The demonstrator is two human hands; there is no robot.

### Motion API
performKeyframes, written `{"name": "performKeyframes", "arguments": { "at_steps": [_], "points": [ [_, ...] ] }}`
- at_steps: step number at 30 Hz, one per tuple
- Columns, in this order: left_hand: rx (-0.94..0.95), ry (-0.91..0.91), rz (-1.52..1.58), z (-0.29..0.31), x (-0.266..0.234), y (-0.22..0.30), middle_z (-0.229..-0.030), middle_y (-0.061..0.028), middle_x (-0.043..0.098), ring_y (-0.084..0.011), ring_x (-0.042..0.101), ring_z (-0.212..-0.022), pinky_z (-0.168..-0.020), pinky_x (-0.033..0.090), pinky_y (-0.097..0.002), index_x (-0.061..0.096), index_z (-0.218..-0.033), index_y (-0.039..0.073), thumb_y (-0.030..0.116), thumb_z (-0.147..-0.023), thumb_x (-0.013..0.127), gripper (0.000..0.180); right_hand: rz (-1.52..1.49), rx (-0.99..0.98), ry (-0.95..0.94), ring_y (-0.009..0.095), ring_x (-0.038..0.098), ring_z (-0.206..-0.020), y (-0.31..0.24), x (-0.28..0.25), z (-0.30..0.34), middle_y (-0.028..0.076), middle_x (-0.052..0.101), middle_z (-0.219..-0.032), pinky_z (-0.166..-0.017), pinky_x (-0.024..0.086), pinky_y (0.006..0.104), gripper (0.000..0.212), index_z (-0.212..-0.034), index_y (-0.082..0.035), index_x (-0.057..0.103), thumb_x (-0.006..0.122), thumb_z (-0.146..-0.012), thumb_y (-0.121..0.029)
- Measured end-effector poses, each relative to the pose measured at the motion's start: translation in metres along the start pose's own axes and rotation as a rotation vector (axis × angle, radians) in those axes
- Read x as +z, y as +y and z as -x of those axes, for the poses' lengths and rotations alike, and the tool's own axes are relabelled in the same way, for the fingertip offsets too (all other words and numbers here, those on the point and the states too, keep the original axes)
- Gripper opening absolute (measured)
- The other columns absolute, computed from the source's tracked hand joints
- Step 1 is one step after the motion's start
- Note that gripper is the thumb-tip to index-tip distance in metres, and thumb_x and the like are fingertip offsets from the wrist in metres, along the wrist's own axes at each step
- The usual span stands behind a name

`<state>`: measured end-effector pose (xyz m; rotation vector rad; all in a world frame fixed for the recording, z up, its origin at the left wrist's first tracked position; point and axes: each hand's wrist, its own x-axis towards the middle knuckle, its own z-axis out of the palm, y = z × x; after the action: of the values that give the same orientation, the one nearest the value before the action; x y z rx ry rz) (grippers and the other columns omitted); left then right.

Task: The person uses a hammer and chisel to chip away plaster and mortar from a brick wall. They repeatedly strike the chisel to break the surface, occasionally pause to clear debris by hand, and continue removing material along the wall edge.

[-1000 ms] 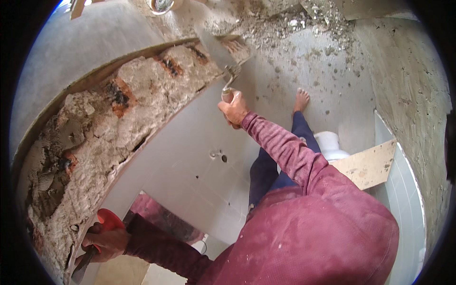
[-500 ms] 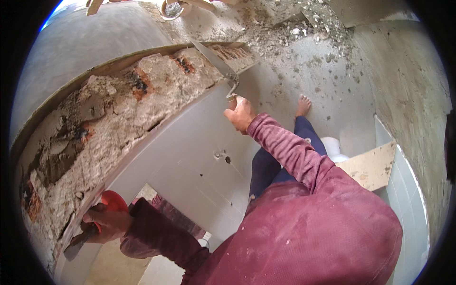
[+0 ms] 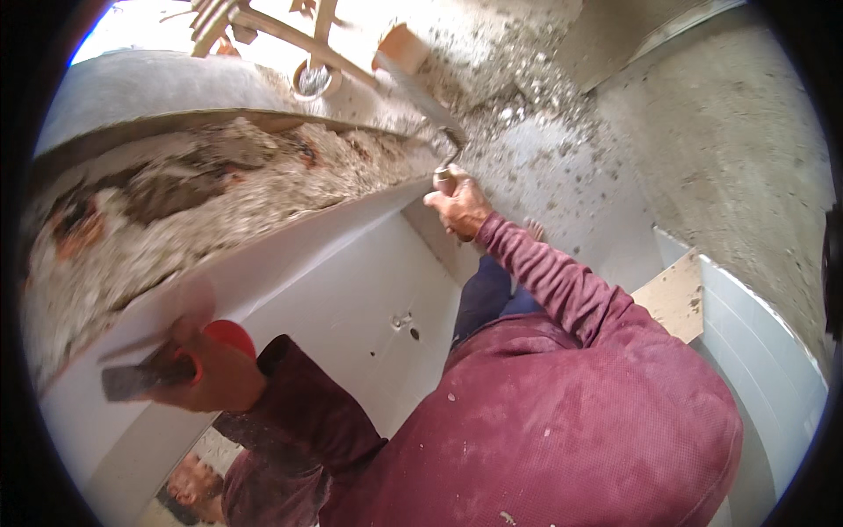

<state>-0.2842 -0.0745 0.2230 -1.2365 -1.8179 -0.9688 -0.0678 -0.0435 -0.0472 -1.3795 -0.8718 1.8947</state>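
Observation:
My right hand [image 3: 464,208] is closed around the handle of a trowel [image 3: 420,98], whose long narrow blade points up and away past the far end of the wall top. At the lower left my left hand [image 3: 218,376] grips a tool with a rounded red part [image 3: 234,339] and a flat grey end; its exact kind is unclear. This hand is next to the smooth white wall face [image 3: 351,285]. Along the wall's top runs a rough band of mortar [image 3: 237,211] with broken orange brick showing, blurred by motion.
Beyond the wall stand a wooden frame [image 3: 285,31], a pail of grey material [image 3: 313,81] and an orange bucket [image 3: 404,46]. Rubble [image 3: 527,88] is scattered over the floor. At right a wooden board [image 3: 672,294] leans by white panelling [image 3: 751,334]. A mirror [image 3: 206,479] is at lower left.
The view has shifted, bringing more of the wooden frame and the orange bucket into sight. My left hand has come away from the wall's edge with its tool. My right hand still holds the trowel.

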Motion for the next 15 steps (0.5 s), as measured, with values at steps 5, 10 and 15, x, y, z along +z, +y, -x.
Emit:
{"name": "performKeyframes", "arguments": {
  "at_steps": [5,10,15],
  "points": [
    [-0.166,-0.338,0.542,0.011,-0.039,0.024,-0.077,-0.0045,0.054,-0.0131,0.050,-0.063,-0.059,0.043,-0.0259,0.050,-0.117,-0.007,0.009,-0.080,0.062,0.043,0.306,0.096,0.170,0.024,0.058,-0.060,-0.044,-0.066,0.003,0.021,0.061,-0.087,-0.055,0.050,0.0371,0.079,-0.134,0.007,0.030,0.062,-0.072,-0.029],
    [-0.265,-1.331,1.077,0.089,-0.020,0.054,-0.088,-0.0111,0.066,-0.0159,0.059,-0.073,-0.066,0.049,-0.0296,0.059,-0.106,-0.001,0.016,-0.070,0.080,0.045,0.257,-0.392,0.091,0.023,0.056,-0.057,-0.198,-0.055,0.006,0.014,0.059,-0.087,-0.051,0.049,0.0366,0.063,-0.131,0.004,0.032,0.061,-0.081,-0.020],
    [-0.070,-1.707,0.977,0.148,0.052,0.071,-0.074,-0.0103,0.059,-0.0181,0.058,-0.067,-0.063,0.048,-0.0309,0.055,-0.111,0.002,0.028,-0.072,0.077,0.052,0.246,-0.712,0.270,0.020,0.061,-0.084,-0.250,-0.092,-0.060,0.015,0.061,-0.098,-0.074,0.049,0.0308,0.046,-0.122,0.002,0.041,0.058,-0.088,-0.023]
  ]
}}
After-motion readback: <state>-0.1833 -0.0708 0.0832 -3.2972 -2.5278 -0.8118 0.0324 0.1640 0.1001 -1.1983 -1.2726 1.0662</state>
